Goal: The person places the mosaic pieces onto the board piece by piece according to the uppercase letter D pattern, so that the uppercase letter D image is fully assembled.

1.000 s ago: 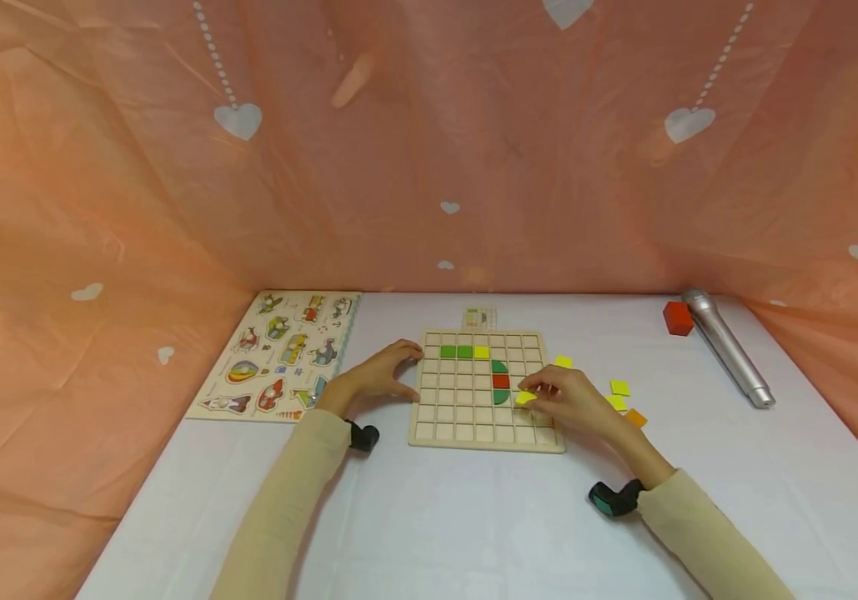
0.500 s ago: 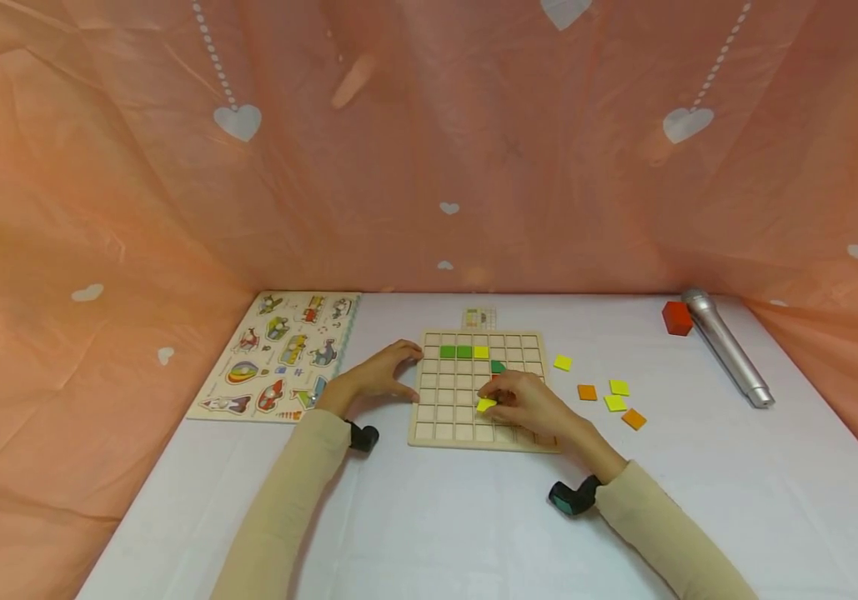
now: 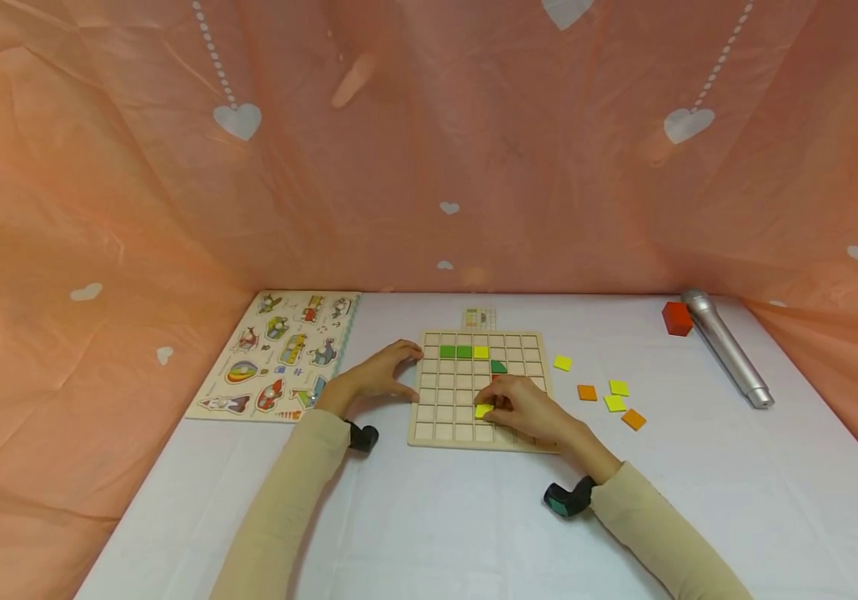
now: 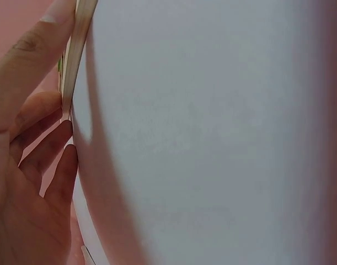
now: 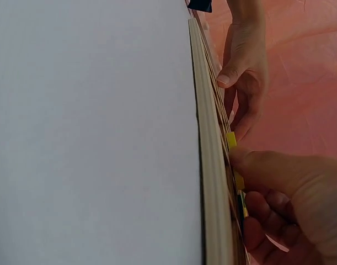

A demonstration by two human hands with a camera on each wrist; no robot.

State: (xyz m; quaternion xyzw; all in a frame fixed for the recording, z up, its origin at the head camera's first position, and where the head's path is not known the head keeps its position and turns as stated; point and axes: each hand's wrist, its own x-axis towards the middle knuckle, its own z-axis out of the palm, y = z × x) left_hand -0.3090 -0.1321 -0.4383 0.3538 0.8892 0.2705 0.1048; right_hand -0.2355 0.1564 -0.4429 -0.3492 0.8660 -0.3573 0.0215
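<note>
A square wooden grid board (image 3: 444,413) lies on the table between both hands. My left hand (image 3: 376,375) touches its left edge, thumb and fingertips spread along the rim and fingers loosely bent. With thumb and fingers, my right hand (image 3: 529,410) pinches a yellow square tile (image 3: 483,412) at a cell in the lower middle of the grid. Green tiles (image 3: 456,352) and a yellow tile (image 3: 481,352) sit in the second row from the top. A green rounded tile (image 3: 499,367) shows below them; the red tile under it is mostly hidden by my right hand.
Right of the board lie loose yellow tiles (image 3: 619,388) and orange tiles (image 3: 587,392). A small pattern card (image 3: 479,317) is behind the board. A picture puzzle board (image 3: 278,354) lies at left; a red block (image 3: 677,318) and silver microphone (image 3: 729,348) at right.
My right hand has carried the yellow tile left across the board, then slightly down to a lower-middle cell. The left hand has stayed at the board's edge.
</note>
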